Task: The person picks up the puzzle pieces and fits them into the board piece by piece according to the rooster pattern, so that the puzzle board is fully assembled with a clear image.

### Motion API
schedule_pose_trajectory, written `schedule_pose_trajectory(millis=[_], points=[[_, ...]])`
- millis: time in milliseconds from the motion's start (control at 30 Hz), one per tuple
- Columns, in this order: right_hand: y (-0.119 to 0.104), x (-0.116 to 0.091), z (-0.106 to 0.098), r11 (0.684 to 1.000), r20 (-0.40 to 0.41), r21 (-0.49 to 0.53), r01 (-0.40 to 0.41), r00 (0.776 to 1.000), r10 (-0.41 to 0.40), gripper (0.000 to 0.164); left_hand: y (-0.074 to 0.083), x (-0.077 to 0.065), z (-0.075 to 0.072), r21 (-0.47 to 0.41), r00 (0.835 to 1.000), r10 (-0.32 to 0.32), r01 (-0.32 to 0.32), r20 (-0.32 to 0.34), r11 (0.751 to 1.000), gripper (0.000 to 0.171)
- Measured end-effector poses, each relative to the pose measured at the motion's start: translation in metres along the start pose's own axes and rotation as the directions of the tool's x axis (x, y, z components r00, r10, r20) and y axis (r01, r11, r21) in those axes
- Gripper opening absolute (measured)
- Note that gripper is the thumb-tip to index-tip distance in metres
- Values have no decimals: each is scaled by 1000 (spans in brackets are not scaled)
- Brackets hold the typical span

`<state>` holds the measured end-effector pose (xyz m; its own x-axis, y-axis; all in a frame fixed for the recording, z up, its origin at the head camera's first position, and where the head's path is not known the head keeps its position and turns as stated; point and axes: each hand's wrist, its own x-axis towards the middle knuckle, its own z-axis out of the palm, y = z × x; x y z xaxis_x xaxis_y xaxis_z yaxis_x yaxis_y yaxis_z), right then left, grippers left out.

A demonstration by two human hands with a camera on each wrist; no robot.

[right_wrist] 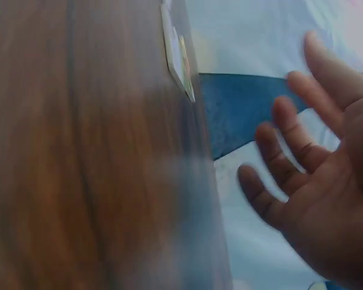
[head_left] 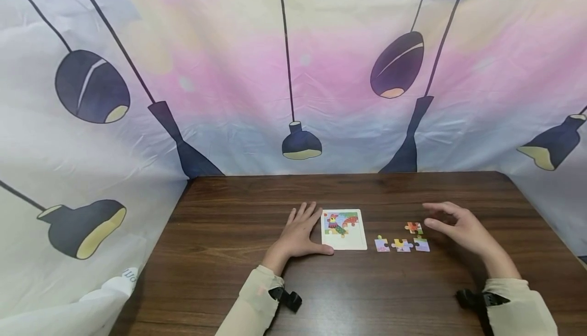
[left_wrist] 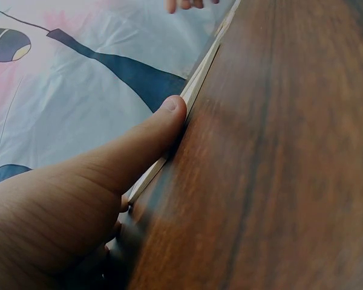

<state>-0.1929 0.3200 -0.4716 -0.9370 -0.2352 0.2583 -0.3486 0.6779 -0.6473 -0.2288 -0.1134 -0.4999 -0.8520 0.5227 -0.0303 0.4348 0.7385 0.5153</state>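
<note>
A white puzzle board (head_left: 348, 243) lies flat on the wooden table, its upper part filled with joined pieces showing a rooster (head_left: 339, 223). My left hand (head_left: 298, 234) rests along the board's left side, fingers spread and straight, thumb at the near edge; in the left wrist view the thumb (left_wrist: 151, 130) lies against the board's thin edge. Just right of the board are loose jigsaw pieces: a lilac one (head_left: 382, 244), a yellow and lilac one (head_left: 402, 245), another lilac one (head_left: 421, 244) and a red one (head_left: 413, 228). Above and right of them hovers my right hand (head_left: 463, 229), fingers loosely bent, holding nothing.
The dark brown table (head_left: 229, 275) reaches back to a hanging cloth (head_left: 238, 71) printed with lamps, which also encloses both sides. White fabric (head_left: 91, 300) bunches at the table's left edge. Black wrist cameras sit on both cuffs.
</note>
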Motion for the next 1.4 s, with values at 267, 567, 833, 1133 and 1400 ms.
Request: schedule_pose_trajectory(millis=[267, 567, 833, 1133, 1400], points=[[14, -5, -2, 996, 62, -87, -20, 998, 25, 45, -2, 0, 1, -18, 1000, -6, 6, -8, 1000, 117], [19, -2, 7, 994, 119, -105, -33, 992, 46, 42, -2, 3, 3, -13, 1000, 10, -10, -2, 1000, 117], [18, 1, 11, 994, 153, -113, -4, 988, 22, 38, -1, 2, 2, -12, 1000, 2, -2, -2, 1000, 117], [15, 2, 13, 991, 148, -137, 4, 989, 17, 36, -1, 2, 2, -8, 1000, -3, 3, 1, 1000, 117], [13, 2, 17, 979, 119, -194, 55, 992, -32, 32, -1, 2, 2, -7, 1000, -7, 7, -2, 1000, 117]])
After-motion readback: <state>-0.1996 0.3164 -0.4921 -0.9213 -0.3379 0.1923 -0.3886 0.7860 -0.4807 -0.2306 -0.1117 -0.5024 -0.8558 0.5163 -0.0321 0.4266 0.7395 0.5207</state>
